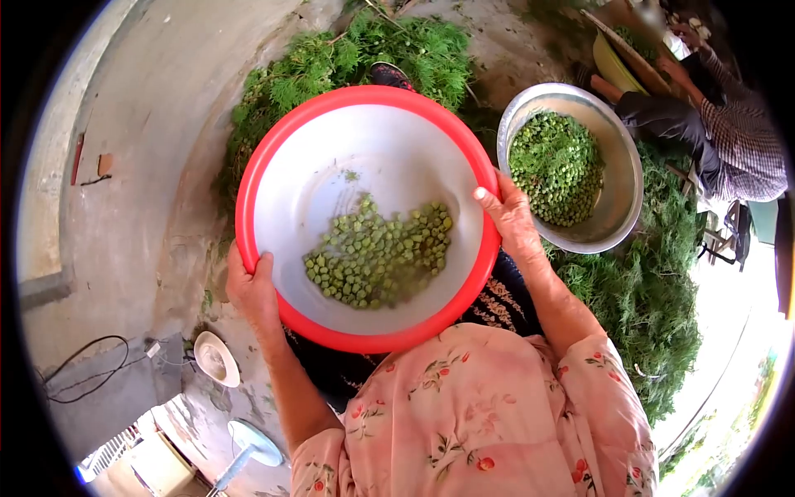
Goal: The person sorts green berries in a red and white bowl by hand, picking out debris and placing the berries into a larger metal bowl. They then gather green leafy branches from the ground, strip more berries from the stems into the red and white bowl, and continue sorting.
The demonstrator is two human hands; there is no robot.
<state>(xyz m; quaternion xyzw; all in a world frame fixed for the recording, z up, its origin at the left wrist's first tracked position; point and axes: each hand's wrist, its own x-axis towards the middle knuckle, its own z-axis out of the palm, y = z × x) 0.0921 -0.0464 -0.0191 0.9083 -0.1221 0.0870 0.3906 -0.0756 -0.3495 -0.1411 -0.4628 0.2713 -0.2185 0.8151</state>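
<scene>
A large plastic basin (373, 341) with a red rim and pale inside is held over my lap. My left hand (252, 286) grips its rim at the lower left, thumb on top. On the right side of the rim, my right hand (512, 217) is closed the same way. Small round green cones or seed pods (373, 265) lie in the lower half of the basin, partly smeared by motion. A sprig of green leaf (351, 176) sits apart from them. The fingers under the rim are hidden.
A metal basin (617, 224) full of green pods and leaves stands at the right. Cut evergreen branches (638, 290) cover the ground. A co-worker (720, 141) sits upper right beside a yellow basin (617, 62). A small fan (257, 441) and a white bowl (217, 359) are lower left.
</scene>
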